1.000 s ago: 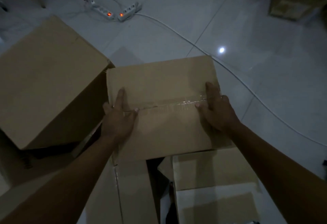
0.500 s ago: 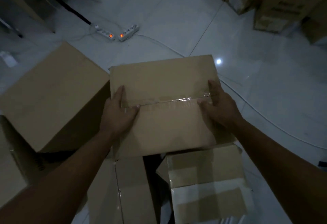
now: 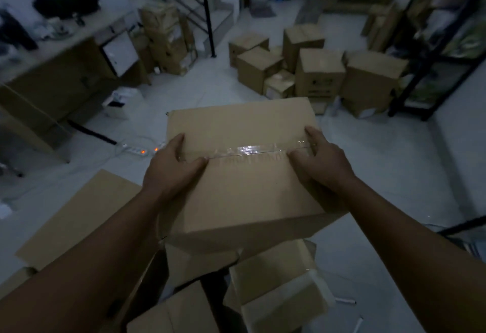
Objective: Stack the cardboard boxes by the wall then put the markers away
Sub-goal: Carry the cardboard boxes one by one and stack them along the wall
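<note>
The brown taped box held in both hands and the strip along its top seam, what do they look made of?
The brown taped box looks like matte corrugated cardboard: dull tan faces, folded flaps. The strip along its seam looks like clear glossy plastic tape, since it glints and wrinkles. Left hand and right hand grip its sides.

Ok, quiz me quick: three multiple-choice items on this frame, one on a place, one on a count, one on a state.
1. Where is the power strip?
A. on the floor left of the held box
B. on the desk
C. on the shelf rack

2. How many hands grip the held box?
A. none
B. one
C. two

3. The held box's top seam is:
A. taped shut
B. flaps wide open
C. torn off

Answers: 1 A, its lights glow on the tiles; 2 C, left hand and right hand clasp its sides; 3 A, shiny tape spans it.
</note>
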